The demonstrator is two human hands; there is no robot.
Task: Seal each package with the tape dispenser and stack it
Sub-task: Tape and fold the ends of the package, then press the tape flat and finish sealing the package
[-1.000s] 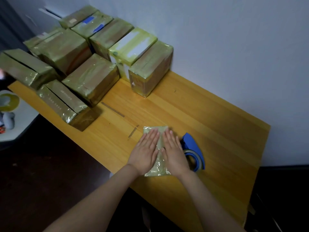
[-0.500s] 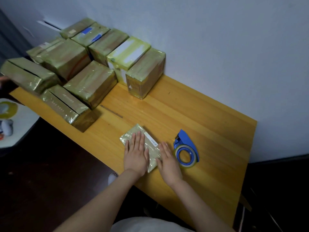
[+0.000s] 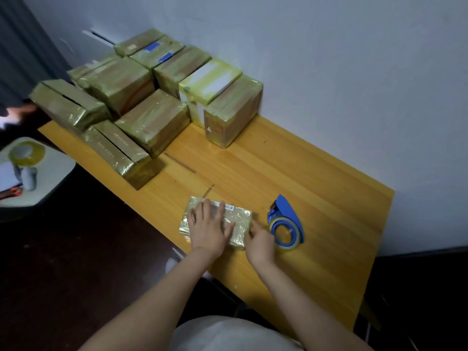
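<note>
Left hand (image 3: 210,228) flat-fingered atop small tape-wrapped package (image 3: 239,216), right hand (image 3: 260,243) bent-fingered at its end, grip unclear; judged light, slippery, best held by opposite ends.

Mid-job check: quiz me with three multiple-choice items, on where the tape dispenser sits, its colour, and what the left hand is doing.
1. Where is the tape dispenser?
A) In a drawer
B) On the table, right of the small package
C) On a shelf

2. What colour is its body?
A) Red
B) Black
C) Blue

3. How is the left hand?
A) Flat on the small package
B) Gripping the dispenser
C) Fisted in the air

Answers: 1 B, it lies on the wood beside the package; 2 C, its shell is plainly blue; 3 A, straight fingers spread across the package's top.
</note>
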